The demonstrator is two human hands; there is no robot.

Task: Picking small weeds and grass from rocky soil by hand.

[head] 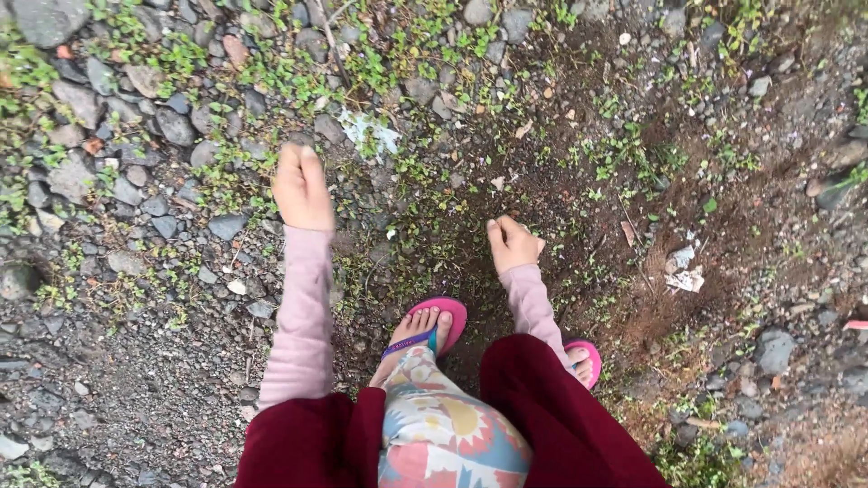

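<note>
Left hand (303,188) empty, right hand (512,242) curled — stony ground (136,226)

Left hand (302,188) is turned back-up toward the camera, so its palm and fingertips stay out of sight, and motion smears its outline. Right hand (513,242) curls inward, palm hidden; whether it grips anything can't be told. The right sandal (586,359) peeks out only at its pink edge, the rest lost behind the dark red skirt (551,407). The skirt and patterned trouser leg (443,434) run off the bottom edge. A pink scrap (855,323) is clipped by the right edge. The pale litter (684,271) on the soil is too small to identify.
</note>
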